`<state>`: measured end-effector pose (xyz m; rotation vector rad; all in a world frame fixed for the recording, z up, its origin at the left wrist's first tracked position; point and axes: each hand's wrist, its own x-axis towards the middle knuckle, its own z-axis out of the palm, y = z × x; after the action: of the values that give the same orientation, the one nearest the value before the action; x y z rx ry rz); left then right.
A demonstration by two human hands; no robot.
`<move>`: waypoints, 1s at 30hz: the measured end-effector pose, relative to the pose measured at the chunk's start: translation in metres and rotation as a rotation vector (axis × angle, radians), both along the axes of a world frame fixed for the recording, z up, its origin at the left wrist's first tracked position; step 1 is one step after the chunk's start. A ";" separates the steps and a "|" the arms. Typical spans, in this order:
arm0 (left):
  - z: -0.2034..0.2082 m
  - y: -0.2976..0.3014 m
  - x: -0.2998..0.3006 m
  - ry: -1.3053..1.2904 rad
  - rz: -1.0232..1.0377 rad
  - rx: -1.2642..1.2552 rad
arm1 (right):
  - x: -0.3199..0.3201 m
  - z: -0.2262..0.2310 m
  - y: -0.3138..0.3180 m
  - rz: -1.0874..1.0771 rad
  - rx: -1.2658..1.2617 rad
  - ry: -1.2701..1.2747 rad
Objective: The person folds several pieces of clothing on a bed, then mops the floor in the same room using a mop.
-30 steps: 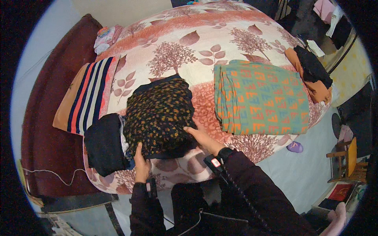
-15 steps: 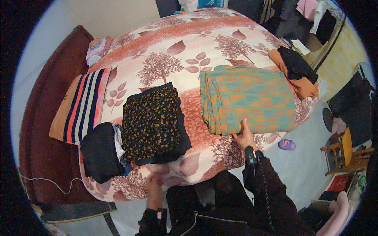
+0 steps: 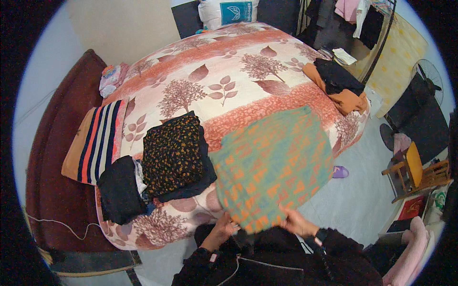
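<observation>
A folded green-and-orange patterned cloth (image 3: 274,164) is tilted and slightly blurred at the near side of the bed, its near edge drawn over my lap. My right hand (image 3: 296,222) grips its near right edge, thumb on top and fingers underneath. At the near left corner, my left hand (image 3: 226,229) closes on the same cloth, its fingers partly hidden by the fabric. Just left of the cloth lies a folded black floral garment (image 3: 171,155) on top of plain dark fabric. Beside that is a folded black garment (image 3: 121,190).
A leaf-and-tree patterned bedspread (image 3: 224,107) covers the bed, with a brown headboard (image 3: 57,157) along the left. A striped folded blanket (image 3: 95,140) lies beside the headboard. Orange and black clothes (image 3: 341,86) sit at the right edge. A wooden chair (image 3: 415,167) and purple slipper (image 3: 340,172) are on the floor.
The green-and-orange cloth has been pulled toward me and turned at an angle. My left hand has moved right to its near corner. My right hand has come nearer with it.
</observation>
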<state>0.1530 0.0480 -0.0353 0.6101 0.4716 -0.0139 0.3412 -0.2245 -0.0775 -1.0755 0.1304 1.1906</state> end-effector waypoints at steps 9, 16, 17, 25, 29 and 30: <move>0.023 -0.028 -0.029 0.246 -0.103 0.395 | -0.099 0.022 -0.063 0.503 -0.159 -0.288; 0.063 -0.054 -0.040 -0.324 -0.415 1.305 | -0.038 0.071 -0.083 0.794 -0.155 -0.316; 0.073 -0.058 -0.035 -0.570 -0.481 1.476 | -0.035 0.079 -0.085 0.530 -0.208 -0.395; 0.099 -0.109 -0.056 -0.533 -0.856 1.868 | -0.026 0.157 -0.092 -0.236 0.404 -0.087; 0.090 -0.122 -0.084 -0.672 -0.798 1.912 | -0.037 0.133 -0.095 -0.076 0.068 -0.109; 0.090 -0.124 -0.091 -0.648 -0.749 1.877 | -0.039 0.123 -0.093 0.056 0.047 -0.638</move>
<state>0.0620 -0.0757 0.0547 2.4999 -0.5927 -0.0853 0.3024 -0.3178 0.0455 -1.3726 -0.4227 0.8448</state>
